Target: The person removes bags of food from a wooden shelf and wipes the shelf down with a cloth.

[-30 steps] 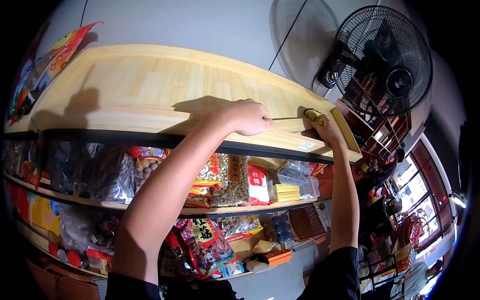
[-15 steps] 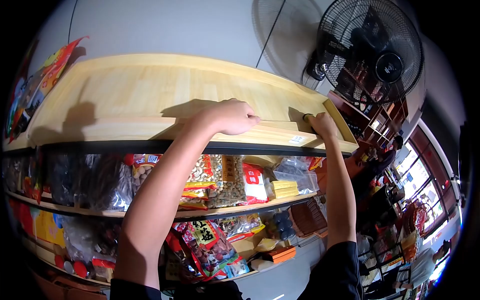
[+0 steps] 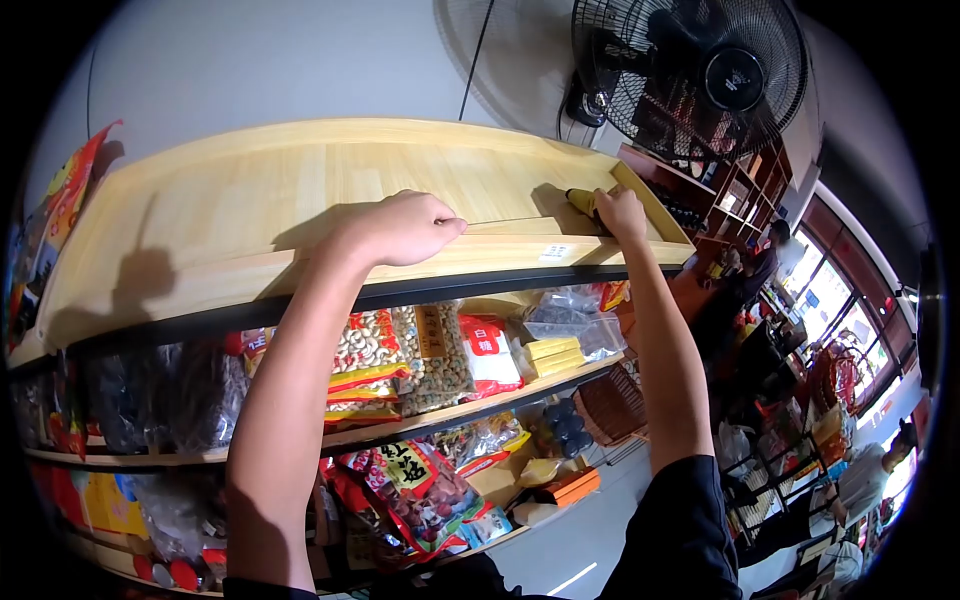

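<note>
A: What lies at the centre?

B: A yellow-and-black object (image 3: 580, 201), kind unclear, at the right end of the wooden top shelf (image 3: 300, 185). The right hand (image 3: 622, 213) is closed round it.

A: And the left hand (image 3: 408, 228)?

B: Curled tight above the front rim (image 3: 480, 252), well apart from the right; whether its fingers pinch anything, I cannot tell from here. Between the two runs a thin pale strip (image 3: 512, 226).

A: Below?

B: A lower shelf bearing bagged cashews (image 3: 365, 343), a red-and-white packet (image 3: 490, 355) and a yellow bundle (image 3: 553, 356).

A: Farther out?

B: Upper right, a black fan (image 3: 735, 79); lower right, a person in a pale top (image 3: 860, 485)
</note>
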`<act>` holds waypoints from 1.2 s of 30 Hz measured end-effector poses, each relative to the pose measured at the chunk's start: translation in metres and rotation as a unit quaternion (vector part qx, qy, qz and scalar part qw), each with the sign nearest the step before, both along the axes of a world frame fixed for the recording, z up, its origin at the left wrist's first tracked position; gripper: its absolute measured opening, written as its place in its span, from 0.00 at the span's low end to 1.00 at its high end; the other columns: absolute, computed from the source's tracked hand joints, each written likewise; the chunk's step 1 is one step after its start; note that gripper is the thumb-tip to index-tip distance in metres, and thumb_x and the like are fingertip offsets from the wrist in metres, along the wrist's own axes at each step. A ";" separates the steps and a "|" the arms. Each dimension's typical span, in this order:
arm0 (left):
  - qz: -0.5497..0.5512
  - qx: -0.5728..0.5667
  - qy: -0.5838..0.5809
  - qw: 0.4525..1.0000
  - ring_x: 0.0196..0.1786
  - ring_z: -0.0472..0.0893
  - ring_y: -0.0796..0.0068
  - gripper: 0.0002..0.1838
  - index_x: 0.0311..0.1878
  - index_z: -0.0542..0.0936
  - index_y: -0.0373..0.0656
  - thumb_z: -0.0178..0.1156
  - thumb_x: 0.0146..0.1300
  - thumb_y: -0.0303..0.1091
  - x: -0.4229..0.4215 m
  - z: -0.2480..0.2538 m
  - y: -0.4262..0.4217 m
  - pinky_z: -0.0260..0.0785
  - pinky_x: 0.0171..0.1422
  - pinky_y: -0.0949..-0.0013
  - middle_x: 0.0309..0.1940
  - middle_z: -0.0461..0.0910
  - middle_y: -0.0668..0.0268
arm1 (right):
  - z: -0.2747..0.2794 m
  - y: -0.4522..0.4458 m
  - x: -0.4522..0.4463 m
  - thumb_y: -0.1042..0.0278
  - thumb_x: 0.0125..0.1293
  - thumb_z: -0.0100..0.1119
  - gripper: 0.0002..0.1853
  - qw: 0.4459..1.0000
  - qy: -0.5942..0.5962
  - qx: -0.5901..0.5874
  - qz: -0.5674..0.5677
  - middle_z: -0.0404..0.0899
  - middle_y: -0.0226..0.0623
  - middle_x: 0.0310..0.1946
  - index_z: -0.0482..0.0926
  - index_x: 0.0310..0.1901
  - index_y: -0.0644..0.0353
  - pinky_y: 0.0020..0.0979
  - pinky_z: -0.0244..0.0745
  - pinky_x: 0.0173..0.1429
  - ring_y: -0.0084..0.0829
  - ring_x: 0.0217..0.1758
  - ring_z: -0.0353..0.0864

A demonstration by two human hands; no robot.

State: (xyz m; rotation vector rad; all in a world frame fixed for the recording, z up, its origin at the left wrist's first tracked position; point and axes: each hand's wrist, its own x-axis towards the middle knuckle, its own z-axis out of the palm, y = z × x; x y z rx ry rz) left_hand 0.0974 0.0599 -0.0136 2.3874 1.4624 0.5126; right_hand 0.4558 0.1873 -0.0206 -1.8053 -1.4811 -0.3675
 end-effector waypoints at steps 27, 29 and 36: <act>0.007 0.038 0.024 0.999 0.36 0.81 0.57 0.25 0.39 0.83 0.37 0.50 0.72 0.52 0.004 0.003 -0.016 0.71 0.45 0.54 0.34 0.83 0.53 | 0.038 -0.020 -0.193 0.48 0.67 0.57 0.28 0.836 -0.067 -0.277 0.470 0.80 0.47 0.55 0.79 0.57 0.64 0.34 0.68 0.64 0.36 0.57 0.77; 0.003 0.059 0.019 0.998 0.31 0.79 0.57 0.27 0.34 0.82 0.36 0.49 0.71 0.53 0.003 0.002 -0.018 0.70 0.41 0.54 0.26 0.81 0.55 | 0.033 -0.027 -0.205 0.50 0.70 0.55 0.27 0.819 -0.033 -0.314 0.480 0.79 0.46 0.57 0.77 0.60 0.64 0.34 0.65 0.66 0.35 0.60 0.75; -0.009 0.073 0.014 0.997 0.32 0.80 0.54 0.28 0.31 0.81 0.35 0.49 0.71 0.54 0.000 0.001 -0.017 0.71 0.41 0.53 0.27 0.81 0.52 | 0.037 -0.018 -0.140 0.37 0.66 0.55 0.34 0.841 -0.167 -0.347 0.380 0.79 0.48 0.58 0.78 0.62 0.59 0.38 0.65 0.67 0.41 0.61 0.75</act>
